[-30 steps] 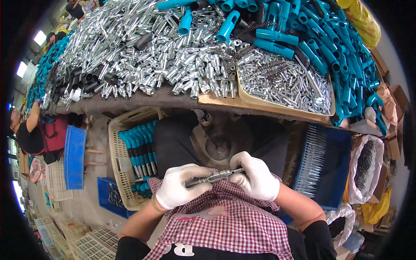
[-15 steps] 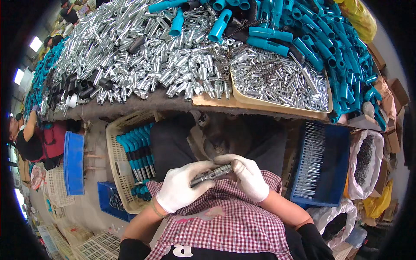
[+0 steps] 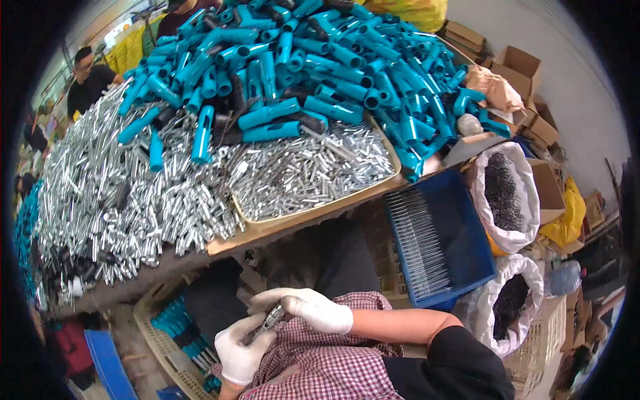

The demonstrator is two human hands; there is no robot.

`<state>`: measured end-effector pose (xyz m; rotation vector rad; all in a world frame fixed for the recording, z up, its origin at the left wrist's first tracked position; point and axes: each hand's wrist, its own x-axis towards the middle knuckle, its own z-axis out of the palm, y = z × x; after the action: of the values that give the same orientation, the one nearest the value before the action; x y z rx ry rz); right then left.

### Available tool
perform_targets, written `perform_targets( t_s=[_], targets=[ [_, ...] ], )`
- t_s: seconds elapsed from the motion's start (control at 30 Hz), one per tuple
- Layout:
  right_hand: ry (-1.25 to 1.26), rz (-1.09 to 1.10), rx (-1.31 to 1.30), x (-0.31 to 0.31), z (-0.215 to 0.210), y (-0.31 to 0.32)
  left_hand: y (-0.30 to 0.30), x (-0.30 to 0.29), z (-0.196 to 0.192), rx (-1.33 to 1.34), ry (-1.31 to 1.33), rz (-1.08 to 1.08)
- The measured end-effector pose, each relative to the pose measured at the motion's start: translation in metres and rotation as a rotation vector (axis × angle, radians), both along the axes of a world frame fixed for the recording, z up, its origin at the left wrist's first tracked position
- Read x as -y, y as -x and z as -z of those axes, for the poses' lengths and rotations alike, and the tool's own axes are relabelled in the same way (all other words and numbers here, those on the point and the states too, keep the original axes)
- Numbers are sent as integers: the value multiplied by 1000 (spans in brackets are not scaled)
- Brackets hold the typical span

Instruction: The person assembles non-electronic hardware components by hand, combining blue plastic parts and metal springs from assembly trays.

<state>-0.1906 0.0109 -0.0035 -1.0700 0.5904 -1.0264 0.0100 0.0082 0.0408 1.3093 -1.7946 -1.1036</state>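
Observation:
Both of my hands wear white gloves and meet low in the middle, over a red-and-white checked apron (image 3: 333, 363). My left hand (image 3: 241, 352) is closed around the lower end of a slim, silvery cylindrical metal part (image 3: 272, 316). At the part's upper end, my right hand (image 3: 316, 311) grips it with the thumb and curled fingers. The part is tilted, and its two ends are partly hidden by the gloves. Beyond my hands, the table edge carries a shallow tray (image 3: 313, 175) of small metal pins.
Loose silvery metal pieces (image 3: 127, 193) and teal tubular housings (image 3: 347, 57) are heaped on the table. A blue bin (image 3: 460, 233) with metal rods stands right, beside white sacks (image 3: 527, 180). A cream basket (image 3: 157, 347) holds teal-handled pieces. Another person (image 3: 90, 83) is far left.
The view has swung to the right, so the table now slants and more of the teal heap and sacks shows. Both hands still hold the metal part, which is now tilted more steeply.

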Motion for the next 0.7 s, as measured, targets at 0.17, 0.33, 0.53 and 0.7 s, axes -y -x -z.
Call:
perform_targets(
  t_s=[0.17,0.33,0.53,0.7],
  targets=[
    [226,198,-282,14,-28,53,4,7,-3,-42,-88,-21],
    [587,1201,-1022,46,-96,162,-4,7,-9,-30,-239,-183],
    [425,1354,-2055,74,-102,247,-2,9,-6,59,-68,-135],
    [277,1284,-2058,93,-104,258,-2,9,-1,63,-39,-81]
  ],
)
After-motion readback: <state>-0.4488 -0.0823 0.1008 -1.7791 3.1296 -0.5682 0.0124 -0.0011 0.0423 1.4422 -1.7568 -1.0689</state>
